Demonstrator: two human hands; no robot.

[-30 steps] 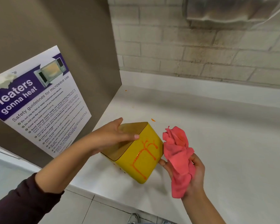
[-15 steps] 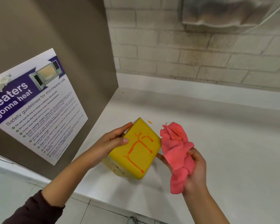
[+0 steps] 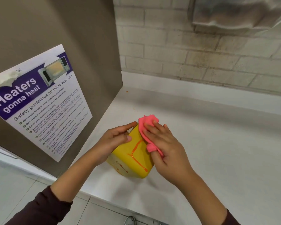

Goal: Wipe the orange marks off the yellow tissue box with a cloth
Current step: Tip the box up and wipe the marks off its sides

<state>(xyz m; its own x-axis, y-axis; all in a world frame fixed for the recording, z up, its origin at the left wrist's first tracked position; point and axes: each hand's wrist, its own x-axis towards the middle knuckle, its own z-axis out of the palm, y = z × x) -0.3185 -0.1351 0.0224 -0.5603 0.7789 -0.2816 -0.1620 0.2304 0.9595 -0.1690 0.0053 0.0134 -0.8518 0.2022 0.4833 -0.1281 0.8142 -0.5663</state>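
Observation:
The yellow tissue box [image 3: 133, 161] sits tilted on the white counter [image 3: 217, 151], with orange marks [image 3: 135, 151] running across its upper face and more on its lower left side. My left hand [image 3: 115, 138] grips the box's left side, thumb on the top face. My right hand [image 3: 165, 146] presses a pink cloth [image 3: 146, 127] flat against the upper right part of that face, fingers spread over it. The cloth hides the top of the marks.
A brown panel [image 3: 88, 46] with a microwave safety poster [image 3: 39, 103] stands close on the left. A brick wall [image 3: 201, 54] closes the back. The counter's front edge [image 3: 120, 208] lies below the box. Small orange specks [image 3: 138, 108] dot the counter behind the box.
My right hand has brought the pink cloth from beside the box onto its marked face. My left hand has turned the box so that face points upward.

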